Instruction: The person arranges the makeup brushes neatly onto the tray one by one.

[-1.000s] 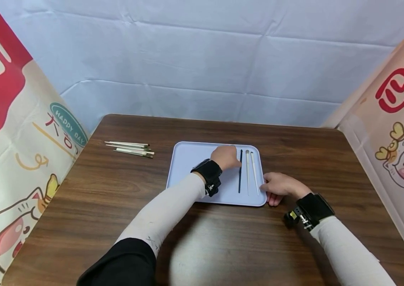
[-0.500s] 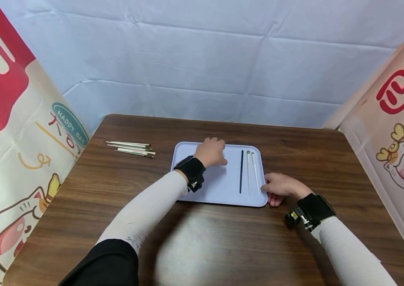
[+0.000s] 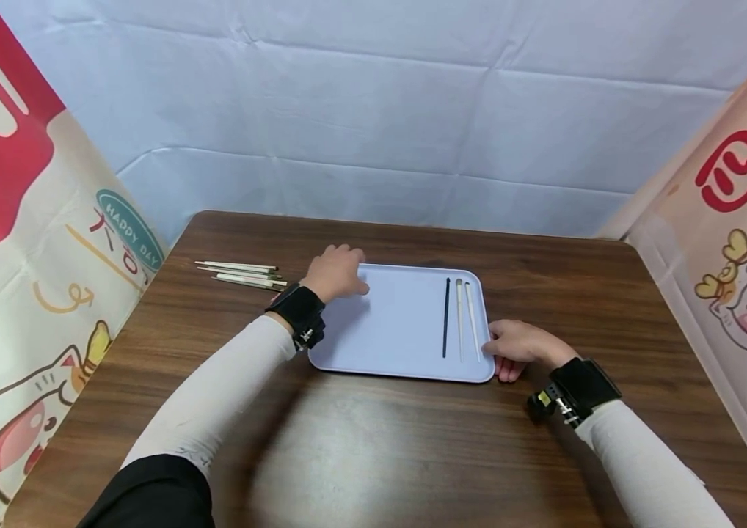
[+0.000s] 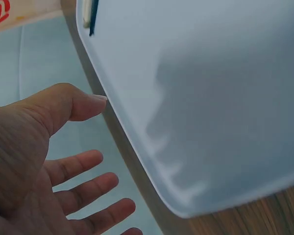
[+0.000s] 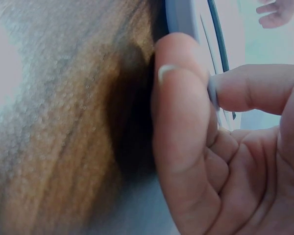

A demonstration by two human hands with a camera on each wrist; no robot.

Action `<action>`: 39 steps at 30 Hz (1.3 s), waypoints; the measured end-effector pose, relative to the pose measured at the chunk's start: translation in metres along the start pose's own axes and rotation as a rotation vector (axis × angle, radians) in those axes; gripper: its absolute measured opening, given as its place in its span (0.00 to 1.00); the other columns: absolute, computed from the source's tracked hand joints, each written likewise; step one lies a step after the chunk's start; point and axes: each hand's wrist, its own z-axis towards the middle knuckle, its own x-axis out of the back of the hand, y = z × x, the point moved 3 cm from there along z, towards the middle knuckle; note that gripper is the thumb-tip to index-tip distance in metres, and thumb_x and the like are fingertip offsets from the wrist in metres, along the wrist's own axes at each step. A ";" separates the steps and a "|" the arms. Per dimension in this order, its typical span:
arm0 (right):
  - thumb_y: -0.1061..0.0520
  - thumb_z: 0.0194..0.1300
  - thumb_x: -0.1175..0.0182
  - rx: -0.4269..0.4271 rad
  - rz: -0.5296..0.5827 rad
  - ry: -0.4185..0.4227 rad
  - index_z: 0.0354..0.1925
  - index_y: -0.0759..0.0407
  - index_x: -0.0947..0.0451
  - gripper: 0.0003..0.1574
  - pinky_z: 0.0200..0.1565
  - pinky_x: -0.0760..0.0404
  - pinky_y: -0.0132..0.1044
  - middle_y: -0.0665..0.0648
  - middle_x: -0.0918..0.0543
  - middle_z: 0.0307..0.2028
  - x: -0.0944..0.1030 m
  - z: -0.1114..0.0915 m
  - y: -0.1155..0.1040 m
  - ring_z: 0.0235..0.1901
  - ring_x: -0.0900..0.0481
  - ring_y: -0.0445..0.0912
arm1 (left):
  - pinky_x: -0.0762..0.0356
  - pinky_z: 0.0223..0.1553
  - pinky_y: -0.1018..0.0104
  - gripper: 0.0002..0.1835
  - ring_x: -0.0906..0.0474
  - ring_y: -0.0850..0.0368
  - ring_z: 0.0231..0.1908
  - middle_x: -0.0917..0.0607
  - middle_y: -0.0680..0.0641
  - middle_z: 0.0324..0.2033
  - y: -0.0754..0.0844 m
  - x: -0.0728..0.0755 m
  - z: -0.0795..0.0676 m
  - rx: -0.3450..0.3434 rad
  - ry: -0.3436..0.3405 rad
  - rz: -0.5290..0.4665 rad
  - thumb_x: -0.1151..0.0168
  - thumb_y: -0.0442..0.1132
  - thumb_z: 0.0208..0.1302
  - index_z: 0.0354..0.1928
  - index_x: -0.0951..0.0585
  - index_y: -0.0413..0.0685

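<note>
A pale lavender tray lies on the wooden table. Inside, near its right side, a thin black stick, a slim stick with a tan tip and a white stick lie side by side; they look like paintbrushes. My right hand holds the tray's right rim, the thumb on the inner side and curled fingers outside. Over the tray's far left corner is my left hand, holding nothing. Its fingers are spread and relaxed in the left wrist view.
A bundle of several slim pale sticks lies on the table left of the tray, close to my left hand. A light blue cloth hangs behind the table, and printed cloths stand at both sides.
My left hand has moved left across the tray, from beside the black stick to the far left corner. My right hand and the sticks stay in place.
</note>
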 end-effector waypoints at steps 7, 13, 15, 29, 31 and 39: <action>0.62 0.73 0.48 0.002 0.003 0.000 0.41 0.66 0.30 0.05 0.22 0.17 0.36 0.58 0.18 0.22 -0.001 0.001 0.000 0.17 0.18 0.43 | 0.27 0.59 0.41 0.33 0.31 0.38 0.63 0.23 0.40 0.63 -0.038 0.009 -0.016 0.048 0.016 -0.043 0.30 0.45 0.60 0.68 0.25 0.46; 0.62 0.73 0.48 0.001 0.003 0.002 0.40 0.65 0.30 0.05 0.22 0.17 0.36 0.58 0.18 0.22 -0.003 0.001 0.000 0.16 0.19 0.43 | 0.27 0.58 0.39 0.33 0.31 0.35 0.63 0.23 0.36 0.62 -0.071 0.011 -0.025 0.070 0.028 -0.065 0.30 0.44 0.61 0.67 0.26 0.41; 0.62 0.73 0.49 0.002 0.004 0.003 0.40 0.65 0.30 0.05 0.22 0.18 0.35 0.58 0.18 0.22 -0.003 0.002 0.000 0.16 0.19 0.43 | 0.27 0.59 0.39 0.34 0.32 0.34 0.64 0.24 0.35 0.62 -0.081 0.012 -0.028 0.077 0.024 -0.066 0.31 0.44 0.62 0.68 0.27 0.40; 0.62 0.73 0.49 0.000 0.004 0.015 0.40 0.65 0.30 0.05 0.22 0.17 0.35 0.58 0.18 0.21 -0.002 0.002 0.000 0.16 0.18 0.43 | 0.33 0.62 0.35 0.34 0.39 0.27 0.67 0.31 0.28 0.66 -0.136 0.013 -0.052 0.082 -0.012 -0.038 0.35 0.41 0.66 0.71 0.32 0.36; 0.62 0.73 0.49 -0.003 0.001 0.018 0.40 0.65 0.30 0.05 0.21 0.17 0.36 0.58 0.18 0.21 -0.002 0.002 0.001 0.16 0.18 0.43 | 0.33 0.62 0.34 0.35 0.39 0.27 0.68 0.31 0.28 0.67 -0.142 0.011 -0.054 0.080 -0.021 -0.030 0.34 0.41 0.66 0.72 0.32 0.37; 0.62 0.73 0.49 -0.001 0.005 0.017 0.41 0.65 0.30 0.05 0.22 0.17 0.36 0.58 0.18 0.22 -0.002 0.001 0.002 0.17 0.18 0.43 | 0.35 0.62 0.32 0.33 0.42 0.23 0.68 0.33 0.25 0.66 -0.161 0.007 -0.063 0.042 -0.044 -0.016 0.34 0.39 0.66 0.70 0.31 0.34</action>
